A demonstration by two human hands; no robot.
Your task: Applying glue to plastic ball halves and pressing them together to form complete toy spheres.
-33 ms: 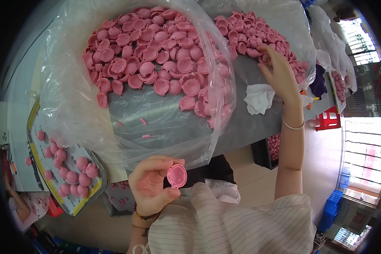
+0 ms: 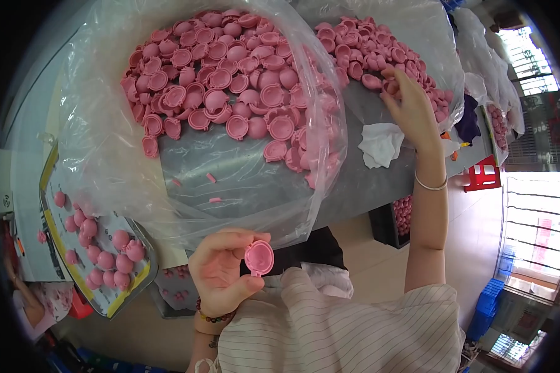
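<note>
Low in the middle, my left hand [image 2: 224, 267] pinches a pink half-shell [image 2: 259, 257] between fingers and thumb, its hollow side facing up and a small tab pointing down. My right hand [image 2: 410, 105] reaches to the near edge of the right-hand pile of pink shells [image 2: 370, 46]. Its thumb and fingers close around a small pink shell [image 2: 390, 87], partly hidden by them. A bigger pile of pink half-shells [image 2: 218, 78], some hollow side up and some domed, lies on a clear plastic bag [image 2: 106, 124] at the left.
A yellow-edged tray [image 2: 127, 301] with several pink balls stands at the left. White cloth [image 2: 379, 146] lies beside my right wrist. Small pink sticks [image 2: 211, 178] rest on the grey tabletop [image 2: 193, 158]. Below the table's right edge is a black bin [image 2: 384, 227] of pink pieces; a red basket [image 2: 483, 174] stands farther right.
My right fingers have drawn around a pink shell at the pile's edge, and a few shells there have shifted. My left hand has hardly moved.
</note>
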